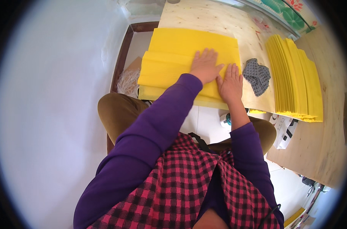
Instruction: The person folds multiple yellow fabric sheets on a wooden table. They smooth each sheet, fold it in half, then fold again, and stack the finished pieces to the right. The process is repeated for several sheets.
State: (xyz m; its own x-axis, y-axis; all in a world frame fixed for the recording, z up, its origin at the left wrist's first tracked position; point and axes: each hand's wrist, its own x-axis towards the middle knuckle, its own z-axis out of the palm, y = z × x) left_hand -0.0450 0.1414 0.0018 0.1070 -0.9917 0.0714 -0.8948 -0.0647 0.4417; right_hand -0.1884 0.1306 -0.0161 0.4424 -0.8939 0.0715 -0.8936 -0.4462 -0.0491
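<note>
A wide yellow sheet of cloth or paper-like material [169, 63] lies on the table, with a fold running across it. My left hand [206, 65] presses flat on its right half, fingers spread and pointing away from me. Close beside it, my right hand [231, 82] rests flat near the sheet's right edge, fingers stretched out. Neither hand grips anything. Just right of the sheet is a crumpled grey waffle-weave cloth [256, 76], apart from both hands.
A tall stack of folded yellow sheets [293, 78] stands at the right of the wooden table [204, 17]. Below the table are a white bag [282, 131] and a bottle [224, 120]. A white wall [59, 99] closes off the left side.
</note>
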